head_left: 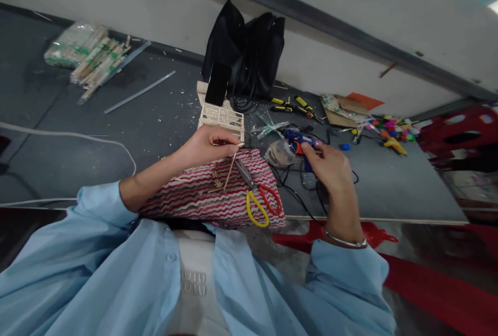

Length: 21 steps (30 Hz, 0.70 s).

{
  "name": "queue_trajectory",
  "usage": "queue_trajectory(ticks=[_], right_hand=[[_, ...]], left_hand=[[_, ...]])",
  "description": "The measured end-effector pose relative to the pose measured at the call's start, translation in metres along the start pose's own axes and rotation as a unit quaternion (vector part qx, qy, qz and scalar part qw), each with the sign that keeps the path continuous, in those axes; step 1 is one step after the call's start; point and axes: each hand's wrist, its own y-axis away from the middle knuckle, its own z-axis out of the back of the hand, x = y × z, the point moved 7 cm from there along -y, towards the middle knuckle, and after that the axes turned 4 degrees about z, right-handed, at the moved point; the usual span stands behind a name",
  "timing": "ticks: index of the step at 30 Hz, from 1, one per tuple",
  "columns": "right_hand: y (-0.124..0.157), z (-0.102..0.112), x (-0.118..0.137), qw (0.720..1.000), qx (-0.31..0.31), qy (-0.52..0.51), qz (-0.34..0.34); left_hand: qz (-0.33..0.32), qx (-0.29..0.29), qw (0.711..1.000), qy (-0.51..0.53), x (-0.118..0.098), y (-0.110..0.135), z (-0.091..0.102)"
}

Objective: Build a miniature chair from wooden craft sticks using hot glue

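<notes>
My left hand (208, 145) pinches a thin wooden stick (230, 170) that hangs down over a red and white wavy-striped cloth (202, 196). Just beyond that hand stands a small lattice structure of wooden sticks (221, 117), with a black phone (218, 83) leaning on top of it. My right hand (330, 166) is closed around a blue glue gun (299, 141) lying on the grey table (116, 134). Scissors with one yellow and one red handle (259, 198) lie on the cloth between my hands.
A black bag (245, 51) stands against the wall. Packs of wooden sticks (87, 53) lie far left, and a long rod (139, 92) near them. Yellow-handled pliers (291, 107), cardboard (350, 108) and colourful small pieces (392, 131) are at right. Black cables (295, 191) and a white cable (78, 136) cross the table. Red plastic stools (459, 128) stand by it.
</notes>
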Motion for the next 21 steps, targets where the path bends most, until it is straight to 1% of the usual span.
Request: queue_trajectory(ticks=[2, 4, 5, 7, 8, 10, 12, 13, 14, 15, 16, 18, 21], right_hand=[[0.005, 0.006, -0.003, 1.0, -0.018, 0.0, -0.022], [0.015, 0.014, -0.005, 0.998, -0.053, -0.016, -0.039], [0.022, 0.019, -0.003, 0.995, -0.084, -0.032, -0.039], [0.041, 0.032, 0.008, 0.981, -0.175, -0.082, -0.01], [0.053, 0.036, 0.018, 0.969, -0.216, -0.116, 0.028], [0.079, 0.042, 0.045, 0.935, -0.291, -0.156, 0.13], [0.108, 0.041, 0.079, 0.886, -0.355, -0.139, 0.264], [0.121, 0.038, 0.097, 0.853, -0.385, -0.119, 0.333], [0.131, 0.033, 0.111, 0.83, -0.396, -0.102, 0.379], [0.136, 0.027, 0.123, 0.814, -0.401, -0.092, 0.409], [0.138, 0.022, 0.132, 0.807, -0.399, -0.085, 0.428], [0.136, 0.013, 0.144, 0.81, -0.381, -0.074, 0.44], [0.126, 0.006, 0.153, 0.829, -0.345, -0.065, 0.435]], left_hand=[[0.016, -0.014, 1.0, 0.017, 0.004, -0.001, 0.003], [0.028, -0.02, 0.999, 0.035, 0.006, -0.002, 0.004], [0.032, -0.018, 0.998, 0.043, 0.006, -0.003, 0.004], [0.041, -0.013, 0.997, 0.067, 0.005, -0.004, 0.003], [0.048, -0.009, 0.995, 0.082, 0.004, -0.005, 0.003], [0.073, 0.0, 0.991, 0.113, 0.002, -0.006, 0.002], [0.104, 0.01, 0.986, 0.131, 0.002, -0.006, 0.0], [0.117, 0.016, 0.984, 0.134, 0.002, -0.006, -0.002], [0.126, 0.023, 0.982, 0.137, 0.002, -0.006, -0.003], [0.132, 0.031, 0.981, 0.14, 0.003, -0.007, -0.005], [0.137, 0.039, 0.98, 0.142, 0.004, -0.007, -0.006], [0.14, 0.057, 0.978, 0.143, 0.006, -0.007, -0.009], [0.13, 0.071, 0.981, 0.128, 0.008, -0.007, -0.01]])
